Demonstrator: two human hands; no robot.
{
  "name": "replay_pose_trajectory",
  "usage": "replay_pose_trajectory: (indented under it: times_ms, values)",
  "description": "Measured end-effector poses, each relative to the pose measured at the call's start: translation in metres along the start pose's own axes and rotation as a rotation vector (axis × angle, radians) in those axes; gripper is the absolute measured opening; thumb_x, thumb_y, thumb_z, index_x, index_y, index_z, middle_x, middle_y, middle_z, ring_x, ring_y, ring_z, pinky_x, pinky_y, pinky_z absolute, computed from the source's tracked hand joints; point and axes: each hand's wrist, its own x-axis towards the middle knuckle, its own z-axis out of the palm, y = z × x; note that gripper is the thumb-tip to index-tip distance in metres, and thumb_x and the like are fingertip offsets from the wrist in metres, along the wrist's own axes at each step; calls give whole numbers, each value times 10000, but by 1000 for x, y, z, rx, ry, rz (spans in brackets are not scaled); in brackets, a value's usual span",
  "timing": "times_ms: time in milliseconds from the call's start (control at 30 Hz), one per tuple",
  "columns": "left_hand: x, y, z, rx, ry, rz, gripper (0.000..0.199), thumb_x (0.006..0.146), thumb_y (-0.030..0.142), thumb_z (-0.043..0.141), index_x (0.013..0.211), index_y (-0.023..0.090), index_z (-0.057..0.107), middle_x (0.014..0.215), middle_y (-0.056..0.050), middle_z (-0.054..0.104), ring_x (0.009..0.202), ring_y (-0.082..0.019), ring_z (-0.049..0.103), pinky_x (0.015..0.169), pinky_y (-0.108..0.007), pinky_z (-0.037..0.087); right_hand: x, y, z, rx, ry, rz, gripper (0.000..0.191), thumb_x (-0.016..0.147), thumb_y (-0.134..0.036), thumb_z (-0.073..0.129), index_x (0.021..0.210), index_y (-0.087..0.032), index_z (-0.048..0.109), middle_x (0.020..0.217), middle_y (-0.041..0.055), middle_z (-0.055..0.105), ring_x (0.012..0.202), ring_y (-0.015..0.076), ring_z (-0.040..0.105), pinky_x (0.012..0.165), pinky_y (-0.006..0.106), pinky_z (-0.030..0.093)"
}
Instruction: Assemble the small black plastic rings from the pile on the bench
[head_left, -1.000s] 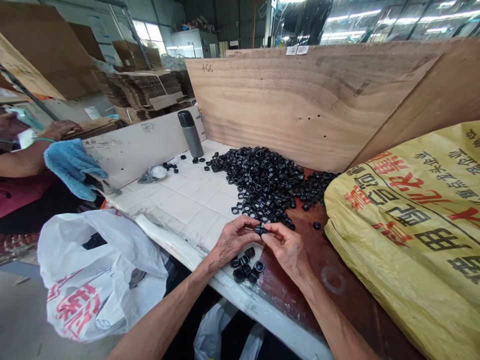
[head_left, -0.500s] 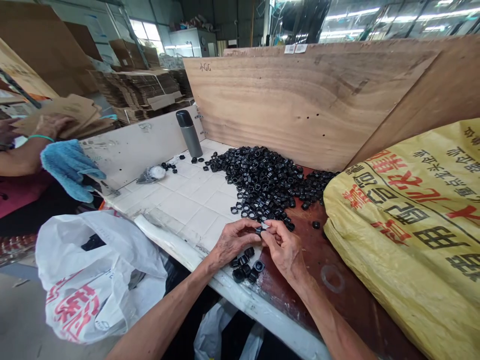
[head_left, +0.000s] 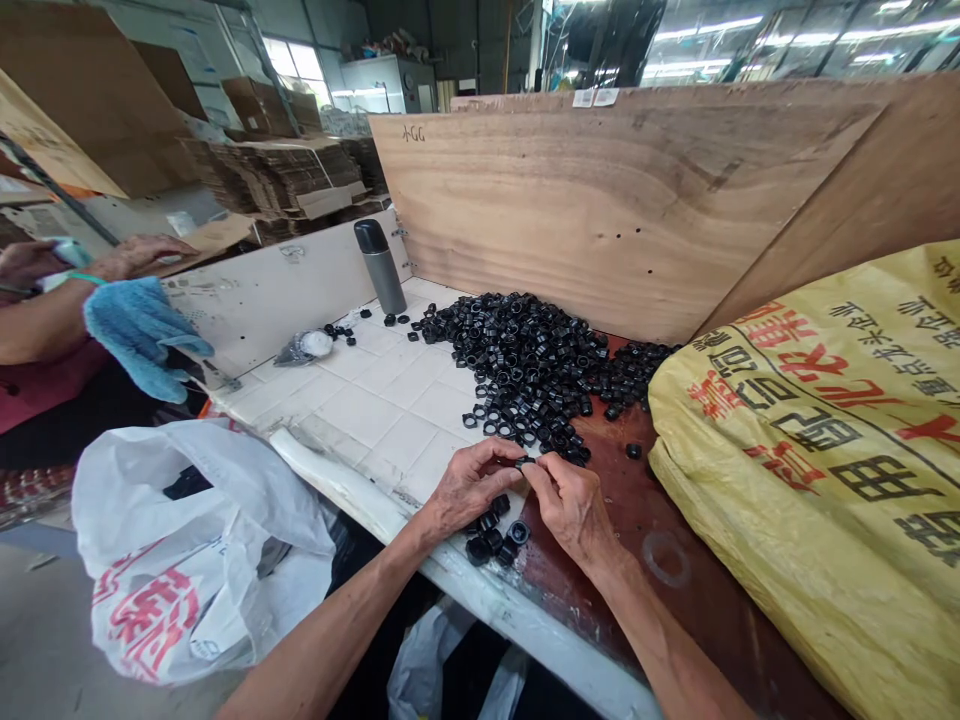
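Note:
My left hand point(head_left: 474, 482) and my right hand point(head_left: 568, 498) meet fingertip to fingertip near the front edge of the table point(head_left: 375, 400). Between them they pinch one small black ring point(head_left: 524, 462), mostly hidden by the fingers. Just beyond lies a big heap of black rings point(head_left: 517, 350), spread over white tiles and a dark red surface. Below my left hand, close to the edge, sits a small group of black pieces point(head_left: 493, 540); part of it is hidden under that hand.
A grey bottle point(head_left: 384, 275) stands at the back corner by the wooden board point(head_left: 585, 200). To the right lies a yellow sack point(head_left: 817, 480). A white bag point(head_left: 202, 540) and blue cloth point(head_left: 142, 330) hang at left, beside another person's arm point(head_left: 45, 320).
A light-coloured bit at my right fingertips no longer shows, and my fingers have shifted slightly around the ring. At left, the other person's hands have left the brown cardboard pieces.

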Motion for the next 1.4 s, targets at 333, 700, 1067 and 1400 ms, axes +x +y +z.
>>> replay_pose_trajectory:
  times_ms: [333, 700, 1067, 1400]
  values:
    - [1, -2, 0, -62, 43, -18, 225, 841, 329, 707, 961, 146, 656, 1012, -86, 655, 931, -192, 637, 872, -322, 519, 0, -6, -1, 47, 44, 55, 332, 976, -375, 489, 709, -194, 568, 588, -22, 530, 539, 115, 491, 551, 218, 373]
    - [1, 2, 0, -36, -20, -64, 251, 846, 340, 690, 1006, 149, 657, 980, -66, 657, 893, -177, 623, 836, -296, 503, 4, -5, -5, 98, -20, 56, 332, 976, -335, 487, 673, -206, 524, 633, -17, 525, 581, 131, 495, 579, 250, 380]
    - [2, 9, 0, -49, 49, -73, 256, 828, 339, 710, 1000, 156, 660, 1006, -67, 639, 916, -183, 626, 850, -305, 508, 2, 2, 5, 353, 84, 177, 210, 844, -277, 661, 1037, -206, 705, 1006, 62, 698, 839, 189, 670, 712, 277, 552]
    - [1, 12, 2, -112, 60, -112, 319, 803, 379, 738, 1012, 150, 662, 988, -68, 654, 904, -184, 629, 832, -303, 513, 5, -5, -2, 221, 102, 37, 168, 885, -286, 633, 1015, -203, 700, 904, 56, 694, 752, 175, 658, 695, 278, 546]
